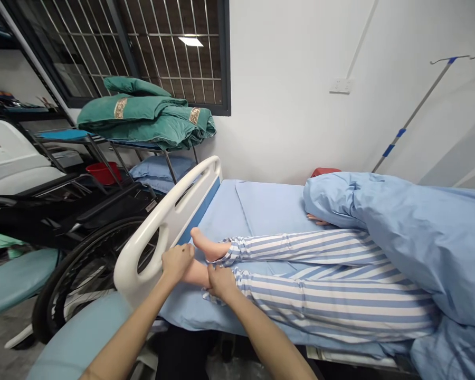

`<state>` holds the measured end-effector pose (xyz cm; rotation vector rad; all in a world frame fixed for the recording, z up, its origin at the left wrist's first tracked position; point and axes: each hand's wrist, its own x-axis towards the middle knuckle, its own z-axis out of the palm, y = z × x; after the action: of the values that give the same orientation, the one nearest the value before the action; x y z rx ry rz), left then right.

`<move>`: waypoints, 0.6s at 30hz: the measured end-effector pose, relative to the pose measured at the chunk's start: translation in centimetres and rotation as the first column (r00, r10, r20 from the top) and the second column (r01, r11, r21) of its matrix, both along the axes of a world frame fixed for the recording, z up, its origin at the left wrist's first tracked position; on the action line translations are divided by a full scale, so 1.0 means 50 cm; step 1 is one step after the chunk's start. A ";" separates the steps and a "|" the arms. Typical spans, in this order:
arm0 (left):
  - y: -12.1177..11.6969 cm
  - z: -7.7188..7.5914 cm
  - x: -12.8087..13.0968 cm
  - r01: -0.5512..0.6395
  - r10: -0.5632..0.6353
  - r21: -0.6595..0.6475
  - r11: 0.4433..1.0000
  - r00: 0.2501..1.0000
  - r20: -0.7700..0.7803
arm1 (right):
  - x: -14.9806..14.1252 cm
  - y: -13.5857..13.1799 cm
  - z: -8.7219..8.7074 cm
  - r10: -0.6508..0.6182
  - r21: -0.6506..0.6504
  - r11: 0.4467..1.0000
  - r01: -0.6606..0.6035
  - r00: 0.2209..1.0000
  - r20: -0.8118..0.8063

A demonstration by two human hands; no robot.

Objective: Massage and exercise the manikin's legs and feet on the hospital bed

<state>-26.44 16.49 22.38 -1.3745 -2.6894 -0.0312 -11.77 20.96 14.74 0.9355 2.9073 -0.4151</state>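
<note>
A figure in blue-and-white striped trousers (320, 285) lies on a hospital bed (257, 206) with a light blue sheet. A blue quilt (419, 232) covers its upper body. My left hand (177, 262) is wrapped round the near foot (195, 273), close to the white footboard (162, 221). My right hand (220, 281) grips the ankle of the same leg at the trouser cuff. The far foot (206, 245) rests bare just above my hands.
A wheelchair (75, 264) stands left of the footboard. Behind it a metal rack holds folded green blankets (150, 113), a blue pillow (160, 170) and a red basin (102, 172). An IV pole (415, 111) leans at the right wall. A pale blue padded seat (79, 338) lies below my left arm.
</note>
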 end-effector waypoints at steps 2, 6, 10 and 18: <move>-0.018 -0.014 0.007 -0.117 0.115 0.088 0.989 0.993 0.019 | 0.002 -0.003 0.000 0.000 0.006 1.000 0.001 1.000 -0.017; -0.057 -0.046 0.024 -0.229 0.207 0.251 0.940 0.972 0.112 | 0.001 -0.005 -0.004 -0.010 -0.014 1.000 0.009 1.000 -0.024; -0.071 -0.036 0.023 -0.187 0.185 0.179 0.966 0.982 0.028 | -0.001 -0.005 -0.009 -0.026 -0.015 1.000 0.026 0.999 -0.039; -0.012 0.047 -0.014 0.141 -0.144 -0.194 0.971 0.990 0.002 | 0.001 -0.004 -0.014 -0.030 -0.012 0.999 0.029 0.998 -0.048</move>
<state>-27.15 15.87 24.71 -1.6148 -2.6371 0.2310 -11.74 20.77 14.05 0.9816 2.9337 -0.4615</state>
